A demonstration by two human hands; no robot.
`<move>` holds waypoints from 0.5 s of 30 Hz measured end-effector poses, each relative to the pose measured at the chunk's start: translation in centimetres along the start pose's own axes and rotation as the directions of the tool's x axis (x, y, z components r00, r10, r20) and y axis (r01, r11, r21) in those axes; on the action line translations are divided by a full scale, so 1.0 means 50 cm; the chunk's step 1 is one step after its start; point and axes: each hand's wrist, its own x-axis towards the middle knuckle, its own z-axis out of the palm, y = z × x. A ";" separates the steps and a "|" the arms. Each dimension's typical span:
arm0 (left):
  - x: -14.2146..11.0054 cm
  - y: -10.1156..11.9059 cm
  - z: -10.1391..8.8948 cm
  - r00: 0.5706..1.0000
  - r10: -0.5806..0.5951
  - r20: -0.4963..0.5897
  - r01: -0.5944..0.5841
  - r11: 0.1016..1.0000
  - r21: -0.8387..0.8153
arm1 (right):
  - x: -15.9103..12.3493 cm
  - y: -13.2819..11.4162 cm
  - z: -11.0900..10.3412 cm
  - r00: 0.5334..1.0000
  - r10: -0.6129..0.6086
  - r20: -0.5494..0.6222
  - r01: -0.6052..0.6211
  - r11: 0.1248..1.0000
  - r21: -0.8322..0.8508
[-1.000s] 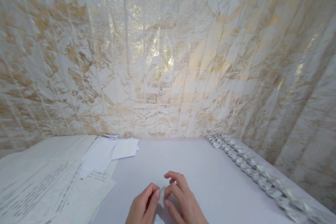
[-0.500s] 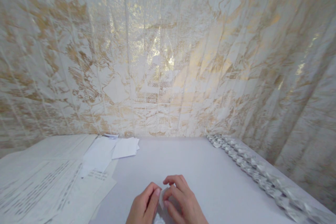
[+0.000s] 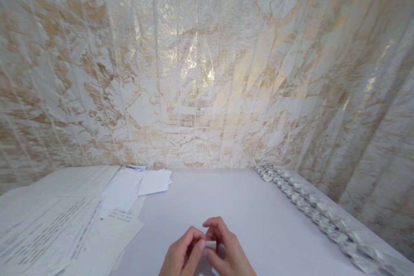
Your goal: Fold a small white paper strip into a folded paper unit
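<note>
In the head view, the left hand (image 3: 181,256) and right hand (image 3: 226,252) meet at the near edge of the white table (image 3: 226,194), fingertips curled in and pinching a small white folded piece (image 3: 211,245) between them. Compared with a second ago, the hands sit slightly nearer and closer together, and the piece (earlier a pale upright sliver) now shows as a short flat strip between the thumbs. Printed paper sheets (image 3: 64,224) lie at the left. A row of folded silvery pieces (image 3: 310,211) runs along the right edge, unchanged.
</note>
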 end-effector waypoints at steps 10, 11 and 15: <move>-0.008 0.019 0.012 0.997 -0.047 -0.057 0.032 0.969 -0.247 | 0.005 -0.009 -0.017 0.906 -0.374 -0.201 0.341 0.923 -0.178; -0.007 0.016 0.016 0.997 -0.063 -0.043 0.048 0.958 -0.284 | 0.006 -0.008 -0.018 0.886 -0.417 -0.203 0.381 0.904 -0.196; 0.001 -0.002 0.020 0.991 -0.131 0.008 0.125 0.923 -0.364 | 0.005 -0.010 -0.018 0.852 -0.495 -0.171 0.446 0.856 -0.260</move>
